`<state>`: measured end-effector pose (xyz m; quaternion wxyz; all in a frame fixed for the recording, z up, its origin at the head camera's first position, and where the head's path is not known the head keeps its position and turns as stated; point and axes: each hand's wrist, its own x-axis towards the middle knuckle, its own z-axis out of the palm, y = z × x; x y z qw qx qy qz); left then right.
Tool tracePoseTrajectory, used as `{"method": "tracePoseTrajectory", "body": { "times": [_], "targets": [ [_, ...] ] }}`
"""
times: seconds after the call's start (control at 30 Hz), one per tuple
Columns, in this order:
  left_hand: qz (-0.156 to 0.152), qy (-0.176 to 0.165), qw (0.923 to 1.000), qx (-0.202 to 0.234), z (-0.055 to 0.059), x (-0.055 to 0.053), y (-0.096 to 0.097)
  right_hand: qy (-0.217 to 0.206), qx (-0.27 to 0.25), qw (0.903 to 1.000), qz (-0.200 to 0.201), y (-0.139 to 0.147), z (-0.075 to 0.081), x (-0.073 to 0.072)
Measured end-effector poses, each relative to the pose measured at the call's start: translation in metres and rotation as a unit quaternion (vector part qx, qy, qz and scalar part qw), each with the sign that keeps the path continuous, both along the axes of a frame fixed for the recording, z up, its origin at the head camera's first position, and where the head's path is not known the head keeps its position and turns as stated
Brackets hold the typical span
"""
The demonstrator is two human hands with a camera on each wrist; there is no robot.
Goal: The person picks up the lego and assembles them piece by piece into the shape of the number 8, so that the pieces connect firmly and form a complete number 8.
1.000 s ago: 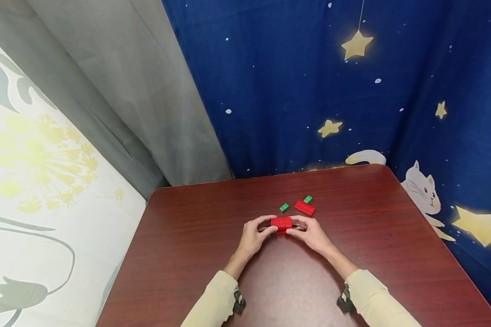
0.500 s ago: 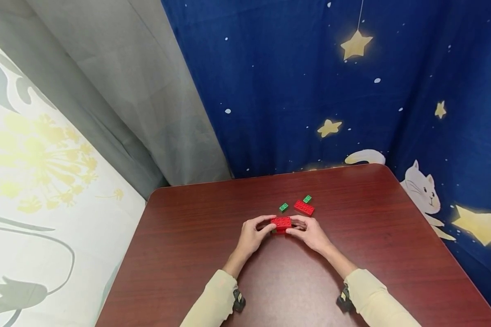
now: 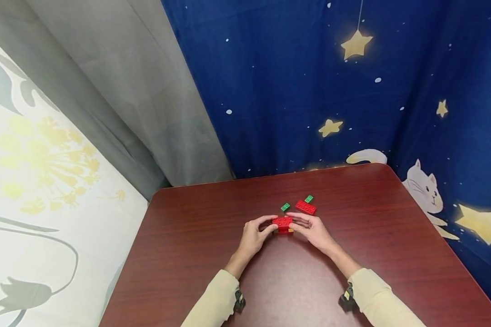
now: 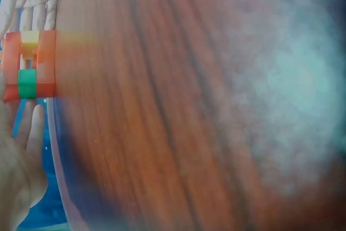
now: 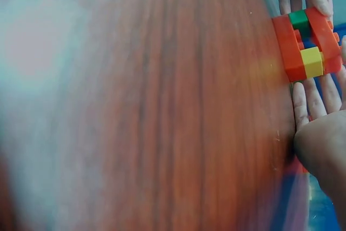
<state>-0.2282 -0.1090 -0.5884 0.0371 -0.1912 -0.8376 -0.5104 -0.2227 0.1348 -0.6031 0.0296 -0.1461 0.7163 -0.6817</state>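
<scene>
Both hands meet at a small stack of toy building bricks standing on the table. Its top is a red brick (image 3: 283, 222) with studs. In the right wrist view a green brick (image 5: 299, 21) and a yellow brick (image 5: 312, 61) sit at opposite ends, between the top brick and a lower red brick (image 5: 288, 50), with a gap between them. My left hand (image 3: 253, 236) pinches the stack's left end, thumb in front and fingers behind. At the right end, my right hand (image 3: 316, 232) holds it likewise, thumb at the top brick's near corner, fingers stretched along the back.
Beyond the stack lie a loose red brick (image 3: 306, 207) and two small green bricks, one left of it (image 3: 285, 207) and one behind it (image 3: 308, 199). The brown table (image 3: 196, 227) ends at curtains at the back (image 3: 294, 91).
My right hand has shifted slightly, its fingers reaching farther along the back and its thumb higher, so the yellow brick now shows. The left thumb has risen a little, uncovering some green.
</scene>
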Motion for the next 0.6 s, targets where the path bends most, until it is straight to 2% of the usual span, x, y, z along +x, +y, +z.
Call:
{"method": "tracePoseTrajectory", "body": {
  "times": [0.13, 0.4, 0.6],
  "targets": [
    [-0.001, -0.006, 0.9999, 0.01, 0.0005, 0.0011, 0.0011, 0.001, -0.024, 0.9997, -0.003, -0.0002, -0.001, -0.0004],
    [0.001, -0.015, 0.9998, 0.012, 0.002, 0.001, 0.0021, 0.006, -0.006, 0.9997, -0.023, -0.0009, -0.0017, -0.0003],
    [-0.002, -0.011, 0.9999, 0.007, 0.0026, 0.0004, 0.0016, 0.01, -0.012, 0.9998, -0.013, -0.0013, -0.0012, -0.001]
  ]
}}
